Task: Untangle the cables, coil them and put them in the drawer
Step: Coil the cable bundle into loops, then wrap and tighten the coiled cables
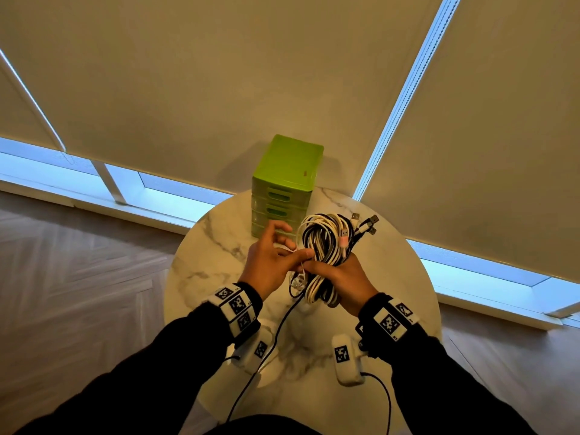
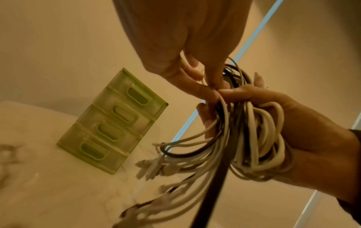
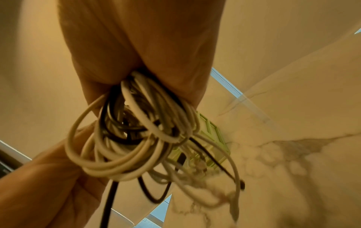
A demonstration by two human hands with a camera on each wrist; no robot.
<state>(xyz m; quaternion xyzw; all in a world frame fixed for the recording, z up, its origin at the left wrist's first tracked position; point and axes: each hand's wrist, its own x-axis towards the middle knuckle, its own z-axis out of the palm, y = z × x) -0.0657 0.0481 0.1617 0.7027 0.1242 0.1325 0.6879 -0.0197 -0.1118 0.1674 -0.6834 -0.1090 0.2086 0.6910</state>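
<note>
A tangled bundle of white and black cables (image 1: 323, 240) is held up over the round marble table (image 1: 216, 243). My right hand (image 1: 329, 271) grips the bundle (image 3: 132, 138) round its middle, fingers wrapped about it. My left hand (image 1: 298, 254) pinches a thin white strand at the bundle's left side, its other fingers raised; the left wrist view shows this pinch of the left hand (image 2: 210, 91) beside the right hand (image 2: 302, 123). USB plugs (image 1: 367, 224) stick out at the top right. A black cable (image 1: 276, 334) trails down toward me. The green drawer unit (image 1: 284, 189) stands behind, drawers pushed in.
The drawer unit (image 2: 117, 123) sits at the table's far edge, just beyond my left fingers. Beige roller blinds and a low window sill lie behind the table. Wood floor surrounds the table on both sides.
</note>
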